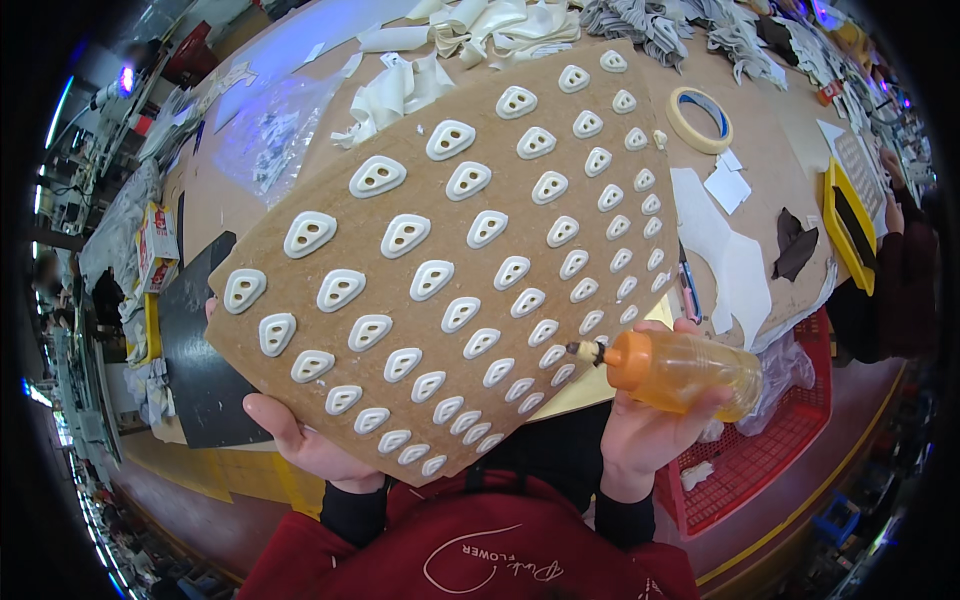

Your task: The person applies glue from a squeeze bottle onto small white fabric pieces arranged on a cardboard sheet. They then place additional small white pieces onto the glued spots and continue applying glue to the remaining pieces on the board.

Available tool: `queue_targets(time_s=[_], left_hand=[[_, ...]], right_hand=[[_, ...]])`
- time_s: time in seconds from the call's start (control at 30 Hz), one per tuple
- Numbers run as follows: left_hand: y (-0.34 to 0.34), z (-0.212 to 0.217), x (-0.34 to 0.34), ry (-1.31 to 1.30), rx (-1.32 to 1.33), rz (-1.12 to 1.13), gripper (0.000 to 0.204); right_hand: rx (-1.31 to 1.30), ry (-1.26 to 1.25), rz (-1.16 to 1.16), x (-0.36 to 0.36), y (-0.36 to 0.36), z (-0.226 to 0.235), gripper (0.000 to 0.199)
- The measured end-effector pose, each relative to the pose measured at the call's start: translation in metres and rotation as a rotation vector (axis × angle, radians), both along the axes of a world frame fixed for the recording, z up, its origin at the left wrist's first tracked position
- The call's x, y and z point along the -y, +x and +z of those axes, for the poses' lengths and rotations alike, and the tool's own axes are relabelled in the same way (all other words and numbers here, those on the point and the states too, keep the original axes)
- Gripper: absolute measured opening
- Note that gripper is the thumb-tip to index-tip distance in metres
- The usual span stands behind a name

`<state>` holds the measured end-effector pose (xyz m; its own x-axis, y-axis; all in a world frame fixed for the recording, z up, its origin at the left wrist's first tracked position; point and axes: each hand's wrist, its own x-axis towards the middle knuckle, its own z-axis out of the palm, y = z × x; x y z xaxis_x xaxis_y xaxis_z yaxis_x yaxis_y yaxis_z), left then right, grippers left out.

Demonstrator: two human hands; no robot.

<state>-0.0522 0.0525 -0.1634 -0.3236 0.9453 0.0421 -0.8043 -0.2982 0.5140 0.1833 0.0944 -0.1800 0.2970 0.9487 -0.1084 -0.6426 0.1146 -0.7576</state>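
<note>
A brown board (395, 300) is tilted up in front of me, carrying rows of small white rounded-triangle pieces (378, 177), each with two holes. My left hand (312, 447) grips the board's lower left edge, thumb on the face and the other fingers mostly hidden behind. In my right hand (652, 425) lies a clear squeeze bottle (700, 375) with an orange cap and amber liquid inside. Its dark tip points left, close to the white pieces at the board's right side. Fingers of the right hand wrap round the bottle and also show behind it, beside the board.
Across the worktable lie a roll of tape (699, 120), white cut pieces (720, 250), a dark scrap (795, 245) and heaps of pale material (500, 30). A yellow tray (848, 228) and another person's arm (905, 240) are at right. Below stands a red basket (795, 455).
</note>
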Motion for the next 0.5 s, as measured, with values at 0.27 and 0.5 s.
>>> queue_targets(time_s=[0.27, 0.5], left_hand=[[-0.007, -0.003, -0.007, 0.091, -0.02, -0.045, 0.073], [-0.009, -0.001, -0.015, 0.084, -0.006, -0.04, 0.072]], right_hand=[[0.377, -0.005, -0.067, -0.008, -0.02, 0.004, 0.079], [0.34, 0.015, -0.062, -0.011, -0.023, 0.006, 0.079]])
